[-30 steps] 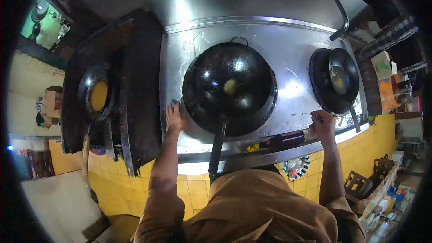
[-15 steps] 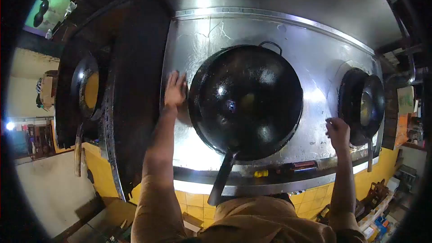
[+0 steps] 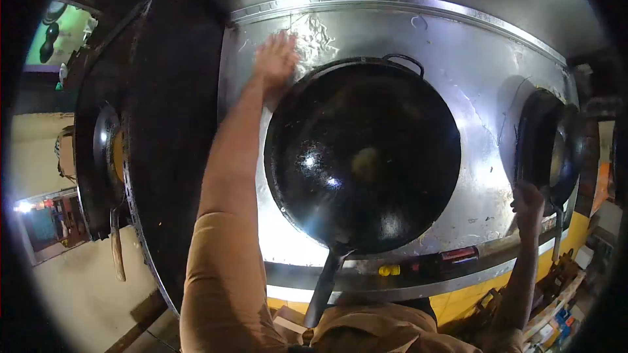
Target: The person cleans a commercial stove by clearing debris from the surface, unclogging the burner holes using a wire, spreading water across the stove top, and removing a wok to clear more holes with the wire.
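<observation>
A large black wok [image 3: 366, 157] with a long handle lies on the steel stove top [image 3: 474, 131]. My left hand [image 3: 277, 59] is stretched over the steel at the wok's upper left, fingers spread and holding nothing. At the right, my right hand [image 3: 527, 199] has its fingers curled in beside a smaller black wok [image 3: 546, 137]; whether anything is inside them is too small to make out. A second pan rests inside that smaller wok.
Far left, a pan [image 3: 108, 150] with yellowish contents and a wooden handle sits beyond a dark panel [image 3: 173, 144]. A dark bottle with a yellow cap [image 3: 389, 270] lies along the stove's front ledge. Yellow tiles [image 3: 451, 301] show below.
My left hand has moved up and away from me along the wok's left side. My right hand has shifted right towards the smaller wok. The view has moved closer to the stove.
</observation>
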`<state>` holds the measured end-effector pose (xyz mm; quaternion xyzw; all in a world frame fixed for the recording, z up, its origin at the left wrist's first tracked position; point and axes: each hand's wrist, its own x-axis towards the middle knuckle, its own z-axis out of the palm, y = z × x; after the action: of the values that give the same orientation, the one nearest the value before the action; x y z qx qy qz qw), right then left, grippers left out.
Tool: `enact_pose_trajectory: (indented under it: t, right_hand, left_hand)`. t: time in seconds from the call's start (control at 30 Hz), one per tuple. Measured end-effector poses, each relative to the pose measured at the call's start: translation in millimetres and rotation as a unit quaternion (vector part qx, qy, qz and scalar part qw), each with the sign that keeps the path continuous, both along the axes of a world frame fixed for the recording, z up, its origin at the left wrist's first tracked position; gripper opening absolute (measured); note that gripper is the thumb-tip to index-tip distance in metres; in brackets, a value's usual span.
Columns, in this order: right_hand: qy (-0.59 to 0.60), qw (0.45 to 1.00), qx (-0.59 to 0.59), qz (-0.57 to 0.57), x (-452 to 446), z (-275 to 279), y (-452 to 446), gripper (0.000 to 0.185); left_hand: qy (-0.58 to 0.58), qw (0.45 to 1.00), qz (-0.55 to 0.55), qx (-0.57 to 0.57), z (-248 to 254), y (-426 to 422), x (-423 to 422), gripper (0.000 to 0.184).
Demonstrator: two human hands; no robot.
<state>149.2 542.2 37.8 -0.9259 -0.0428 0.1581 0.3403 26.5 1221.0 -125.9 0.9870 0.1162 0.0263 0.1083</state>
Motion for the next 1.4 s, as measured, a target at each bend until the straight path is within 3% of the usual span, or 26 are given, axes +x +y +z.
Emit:
enact_pose_trajectory:
  t: [0.07,0.13,0.23,0.3,0.43,0.5,0.53,0.57,0.6,0.63,0.67,0.73,0.83,0.87,0.93,0.97,1.0,1.2,1.27,1.33,1.4]
  right_hand:
    - [0.016,1.000,0.001,-0.004,-1.1,-7.6,-0.1,0.018]
    - [0.031,1.000,0.000,-0.005,2.7,-14.0,2.4,0.017]
    - [-0.042,0.996,-0.014,0.075,22.7,-19.8,20.5,0.015]
    - [-0.168,0.973,0.009,0.161,47.4,-10.3,55.8,0.015]
    - [-0.086,0.983,-0.025,0.163,61.2,63.7,200.5,0.020]
    - [-0.095,0.962,0.051,0.253,48.9,90.8,276.4,0.019]
    - [-0.094,0.946,0.033,0.308,36.1,108.7,317.6,0.019]
    - [-0.131,0.912,0.067,0.384,31.5,106.8,353.6,0.024]
    - [-0.217,0.867,0.028,0.447,23.7,106.5,393.3,0.022]
    - [-0.259,0.780,0.171,0.543,42.1,69.0,432.8,0.020]
    - [-0.128,0.844,0.100,0.511,11.3,88.7,467.5,0.019]
    - [0.007,0.861,0.081,0.502,-1.9,62.3,534.2,0.019]
    - [0.056,0.882,0.078,0.460,10.6,-18.0,602.6,0.017]
    - [-0.038,0.816,-0.002,0.576,32.1,-50.3,622.7,0.016]
    - [-0.119,0.720,-0.088,0.678,38.6,-66.4,620.8,0.015]
    - [0.094,0.789,-0.005,0.608,33.5,-47.4,611.0,0.013]
    - [0.139,0.808,0.005,0.573,33.0,-36.6,607.7,0.015]
    - [0.030,0.858,-0.101,0.503,96.2,2.5,557.6,0.023]
    - [-0.057,0.873,-0.185,0.448,93.2,31.3,538.8,0.022]
    - [-0.069,0.871,-0.161,0.459,103.8,6.8,543.7,0.022]
    - [-0.082,0.834,-0.133,0.530,110.5,-39.6,561.2,0.021]
  left_hand:
    - [-0.010,0.991,0.127,0.043,-3.2,10.4,-4.9,0.059]
    - [-0.013,0.990,0.129,0.049,-4.7,5.9,-11.6,0.059]
    - [0.020,0.996,0.055,0.065,7.5,-2.5,-39.0,0.060]
    - [0.003,0.995,0.074,0.062,1.5,-2.3,-69.8,0.058]
    - [-0.004,0.989,0.141,0.043,10.2,-36.6,-145.0,0.053]
    - [-0.036,0.986,0.163,-0.005,10.8,-65.4,-193.5,0.053]
    - [-0.036,0.986,0.164,-0.020,12.8,-79.6,-216.0,0.051]
    - [-0.013,0.983,0.181,-0.038,20.1,-98.3,-235.4,0.052]
    - [0.099,0.972,0.211,-0.013,22.7,-115.1,-247.5,0.056]
    - [0.120,0.968,0.221,-0.011,25.4,-125.6,-257.8,0.056]
    - [0.140,0.963,0.231,-0.008,26.1,-131.4,-265.0,0.057]
    - [0.116,0.967,0.226,0.000,20.4,-130.7,-267.4,0.058]
    - [0.089,0.974,0.209,0.012,17.8,-128.7,-270.5,0.060]
    - [0.087,0.975,0.202,0.018,22.0,-128.0,-270.0,0.061]
    - [0.061,0.976,0.210,-0.019,30.3,-125.0,-268.6,0.063]
    - [0.029,0.979,0.200,-0.029,29.6,-124.8,-269.4,0.062]
    - [-0.006,0.981,0.191,-0.035,28.1,-123.7,-268.5,0.062]
    - [0.003,0.985,0.173,-0.028,27.4,-124.8,-264.6,0.064]
    - [0.081,0.971,0.223,0.000,30.8,-128.7,-258.3,0.063]
    - [0.105,0.962,0.253,0.014,20.5,-143.6,-254.3,0.061]
    - [0.120,0.932,0.335,0.066,12.6,-161.1,-251.6,0.060]
